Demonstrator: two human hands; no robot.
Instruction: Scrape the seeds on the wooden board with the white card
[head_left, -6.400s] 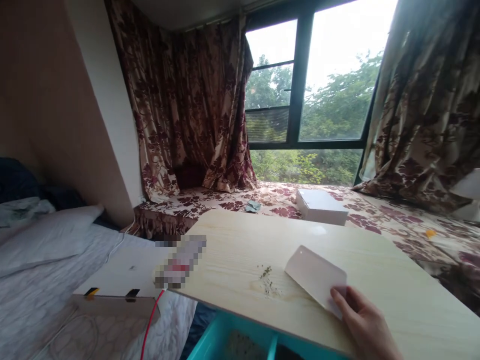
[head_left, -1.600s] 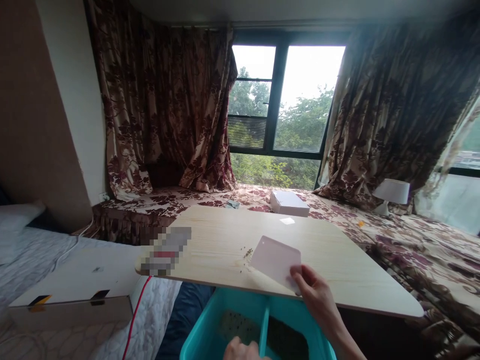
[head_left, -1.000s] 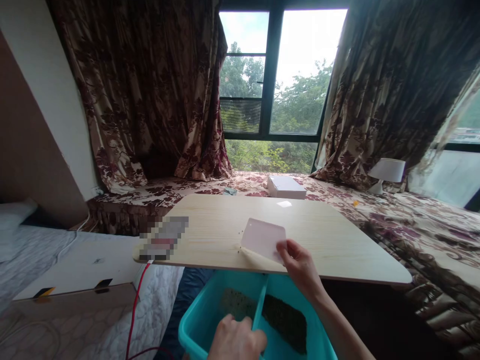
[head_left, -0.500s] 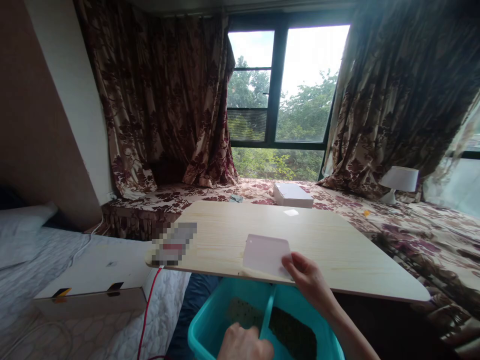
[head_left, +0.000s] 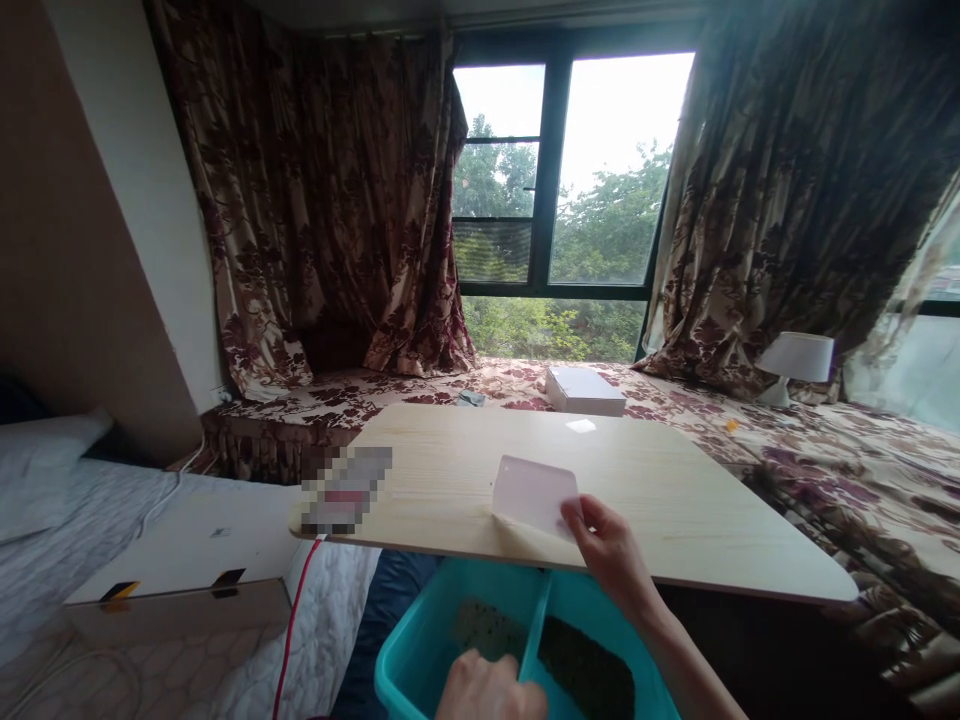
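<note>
My right hand (head_left: 611,545) is closed on the near right corner of a thin, pale plastic scraper (head_left: 534,492). The scraper is tilted over the light wood-grain table (head_left: 712,510), near its front edge. A tiny dark speck lies by its far left side. Below the edge stands a teal two-compartment bin (head_left: 401,650). Pale matter with dark specks (head_left: 487,628) lies in its left compartment, and a dark green-brown mass (head_left: 585,665) in the right. My left hand (head_left: 491,688) is closed round the divider (head_left: 534,620) between them, its fingertips hidden.
A blurred-out flat object (head_left: 347,490) with a red cable (head_left: 292,625) lies at the table's left end. Left of it a white box (head_left: 195,545) rests on the bed. Behind the table are another white box (head_left: 585,390) and a lamp (head_left: 795,358) on the floral-covered ledge.
The small dark bits scattered on the table have mostly gone from sight as the scraper swept toward the front edge. It is now slightly back from that edge. My left hand came into view.
</note>
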